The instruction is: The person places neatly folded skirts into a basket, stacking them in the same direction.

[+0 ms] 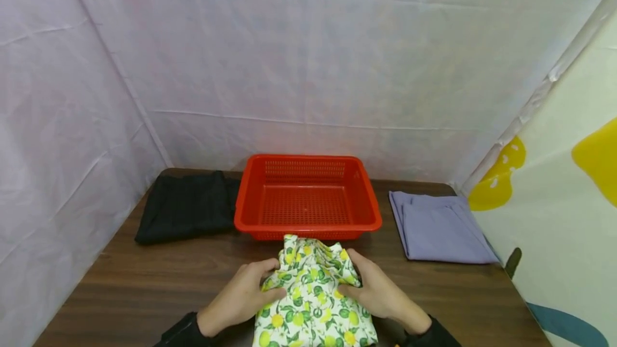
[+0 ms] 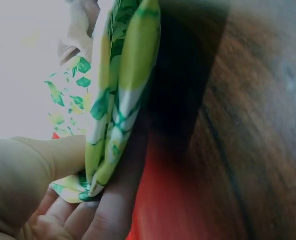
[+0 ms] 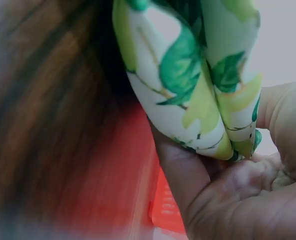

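Note:
A folded white cloth with a lemon-and-leaf print (image 1: 315, 299) is held between both hands at the front middle of the table. My left hand (image 1: 246, 291) grips its left edge, thumb on the near face and fingers behind. On the opposite edge my right hand (image 1: 378, 288) pinches it the same way. In the left wrist view the folded layers of the lemon cloth (image 2: 110, 100) lie between thumb and fingers. The right wrist view shows the lemon cloth's (image 3: 188, 90) doubled edge against the palm. Its far end bunches up just before the red basket (image 1: 306, 229).
The red plastic basket stands at the table's back middle, its inside showing bare mesh. A folded black cloth (image 1: 188, 208) lies left of it, and a folded lavender cloth (image 1: 441, 229) lies right. White sheeting (image 1: 308, 68) hangs behind the wooden table (image 1: 120, 283).

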Demonstrator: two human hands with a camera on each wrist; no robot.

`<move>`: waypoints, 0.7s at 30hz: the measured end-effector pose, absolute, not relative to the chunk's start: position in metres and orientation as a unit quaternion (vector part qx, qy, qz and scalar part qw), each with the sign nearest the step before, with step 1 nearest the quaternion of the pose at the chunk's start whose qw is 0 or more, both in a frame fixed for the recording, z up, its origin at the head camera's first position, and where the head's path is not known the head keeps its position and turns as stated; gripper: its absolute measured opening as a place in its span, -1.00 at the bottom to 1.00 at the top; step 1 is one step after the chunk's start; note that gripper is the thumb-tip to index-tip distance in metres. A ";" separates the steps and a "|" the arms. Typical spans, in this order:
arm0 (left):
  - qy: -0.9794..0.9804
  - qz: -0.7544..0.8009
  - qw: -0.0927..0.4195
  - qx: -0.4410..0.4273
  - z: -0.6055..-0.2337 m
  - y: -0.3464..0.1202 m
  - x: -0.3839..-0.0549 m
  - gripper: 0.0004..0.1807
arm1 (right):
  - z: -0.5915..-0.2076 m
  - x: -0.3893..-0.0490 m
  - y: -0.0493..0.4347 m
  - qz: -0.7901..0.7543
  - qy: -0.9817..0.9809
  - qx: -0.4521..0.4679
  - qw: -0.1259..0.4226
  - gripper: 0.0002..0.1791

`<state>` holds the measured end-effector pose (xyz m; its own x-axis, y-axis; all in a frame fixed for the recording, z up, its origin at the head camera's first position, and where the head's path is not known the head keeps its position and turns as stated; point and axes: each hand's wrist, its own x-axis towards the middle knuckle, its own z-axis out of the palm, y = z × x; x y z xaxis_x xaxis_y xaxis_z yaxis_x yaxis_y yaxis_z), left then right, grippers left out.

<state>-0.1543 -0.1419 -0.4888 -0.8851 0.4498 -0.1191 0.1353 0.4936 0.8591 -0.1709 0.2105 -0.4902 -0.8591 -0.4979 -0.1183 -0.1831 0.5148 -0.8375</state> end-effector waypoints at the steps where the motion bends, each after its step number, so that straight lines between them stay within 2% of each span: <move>1: 0.848 0.474 0.162 0.172 -0.488 -0.141 -0.154 -0.60 | -0.490 -0.170 0.212 -0.449 0.852 -0.210 0.168 0.00; 3: 0.846 0.479 0.155 0.173 -0.487 -0.140 -0.153 -0.70 | -0.487 -0.169 0.214 -0.443 0.853 -0.227 0.154 -0.02; 7: 0.840 0.491 0.146 0.180 -0.480 -0.137 -0.149 -0.62 | -0.479 -0.167 0.220 -0.438 0.854 -0.245 0.137 0.05; 13: 0.858 0.469 0.115 0.176 -0.468 -0.133 -0.144 -0.72 | -0.470 -0.169 0.225 -0.433 0.850 -0.277 0.111 0.06; 17: 0.865 0.464 0.088 0.168 -0.459 -0.131 -0.145 -0.65 | -0.463 -0.173 0.228 -0.432 0.849 -0.294 0.077 0.10; 21: 0.866 0.469 0.050 0.166 -0.448 -0.132 -0.148 -0.57 | -0.452 -0.176 0.232 -0.429 0.857 -0.282 0.049 0.06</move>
